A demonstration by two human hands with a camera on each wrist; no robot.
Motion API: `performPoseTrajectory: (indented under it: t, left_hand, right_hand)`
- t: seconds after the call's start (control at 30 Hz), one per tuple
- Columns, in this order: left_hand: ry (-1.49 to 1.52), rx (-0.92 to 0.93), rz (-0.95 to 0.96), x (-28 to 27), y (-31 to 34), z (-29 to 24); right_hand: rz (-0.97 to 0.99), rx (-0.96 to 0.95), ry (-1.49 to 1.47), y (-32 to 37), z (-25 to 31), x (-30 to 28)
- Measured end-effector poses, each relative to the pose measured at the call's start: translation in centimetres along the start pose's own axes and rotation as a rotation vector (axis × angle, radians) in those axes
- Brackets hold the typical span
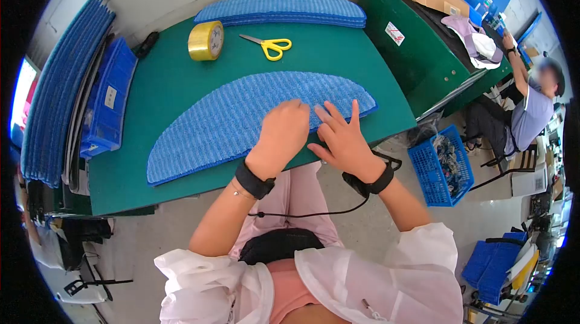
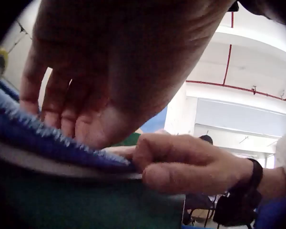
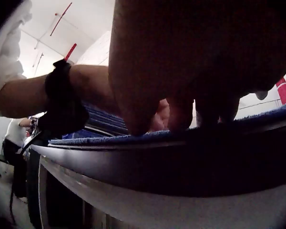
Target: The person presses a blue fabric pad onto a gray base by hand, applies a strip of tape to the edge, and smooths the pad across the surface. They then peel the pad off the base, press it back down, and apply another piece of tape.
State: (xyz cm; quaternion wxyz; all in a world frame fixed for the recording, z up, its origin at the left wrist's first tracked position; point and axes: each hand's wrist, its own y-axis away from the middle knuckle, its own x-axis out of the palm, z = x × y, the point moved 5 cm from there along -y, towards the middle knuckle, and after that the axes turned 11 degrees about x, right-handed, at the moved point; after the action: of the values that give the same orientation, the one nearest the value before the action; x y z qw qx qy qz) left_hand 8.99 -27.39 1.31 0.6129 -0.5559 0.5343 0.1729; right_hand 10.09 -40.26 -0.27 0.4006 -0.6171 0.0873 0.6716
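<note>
A half-moon blue mop pad (image 1: 241, 118) lies on the green table with its straight edge towards me. My left hand (image 1: 284, 130) is bent over the pad near that edge, fingers curled down. In the left wrist view its fingertips (image 2: 66, 121) and thumb meet the pile; I cannot tell whether they pinch it. My right hand (image 1: 344, 136) is beside it, at the pad's right front edge, some fingers spread and the thumb out to the side. Close up in the right wrist view, the right fingers (image 3: 178, 114) reach down to the pad's edge.
Yellow scissors (image 1: 275, 49) and a tape roll (image 1: 206, 41) lie behind the pad. More blue pads (image 1: 281, 6) are stacked at the back; others (image 1: 66, 91) stand at left beside a blue bin (image 1: 109, 97). A blue basket (image 1: 441, 167) and a seated person (image 1: 528, 103) are at right.
</note>
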Motion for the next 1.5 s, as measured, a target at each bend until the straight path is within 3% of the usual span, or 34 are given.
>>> performPoseTrajectory:
  t: [0.07,0.23,0.3,0.5,0.67,0.77,0.97,1.1,1.17,1.2,1.23,1.3,1.33,1.5]
  left_hand:
    - [-0.007,0.044,-0.06,-0.5,-0.8,-0.9]
    - [-0.051,-0.026,-0.008,1.1,-0.1,-1.6]
    - [-0.044,-0.023,-0.004,0.8,-0.3,-1.5]
    - [-0.03,-0.018,0.047,0.8,-0.7,-1.4]
    - [-0.045,-0.011,0.05,0.7,-0.7,-1.5]
    - [-0.013,0.01,0.016,1.0,-0.5,-0.9]
    - [-0.029,-0.024,0.042,1.0,-0.6,-1.2]
    - [-0.012,0.012,0.013,1.3,-0.5,-0.9]
    - [-0.011,0.002,0.015,1.4,-0.4,-0.7]
    - [-0.011,-0.001,0.013,1.3,-0.4,-0.7]
    - [-0.009,-0.008,0.013,1.3,-0.4,-0.7]
    - [-0.001,-0.011,0.014,1.3,-0.4,-0.8]
    - [0.0,-0.003,0.024,1.4,-0.5,-0.8]
    - [0.014,-0.023,0.057,1.3,-0.7,-0.8]
  right_hand:
    - [0.007,0.008,-0.006,0.2,-0.3,0.3]
    - [0.041,0.057,-0.111,0.3,-1.6,-0.3]
    - [-0.131,0.09,-0.108,0.1,-2.3,-1.7]
    - [0.015,0.077,0.017,0.6,-1.9,-0.2]
    - [-0.006,0.063,-0.043,0.1,-2.9,-1.1]
    - [-0.089,0.151,-0.144,0.1,-4.3,-2.3]
    - [-0.017,0.107,0.009,1.5,-4.2,-0.6]
    - [0.031,0.186,-0.119,0.6,-6.0,-2.4]
    - [-0.19,0.24,-0.172,0.6,-7.7,-4.4]
    - [-0.203,0.242,-0.157,0.8,-7.9,-4.8]
    - [-0.201,0.241,-0.156,1.2,-7.9,-4.4]
    - [0.042,0.31,-0.063,2.5,-8.2,-1.1]
    - [-0.063,0.195,0.044,3.1,-7.7,-0.8]
    - [-0.003,0.279,-0.099,2.3,-8.8,-2.4]
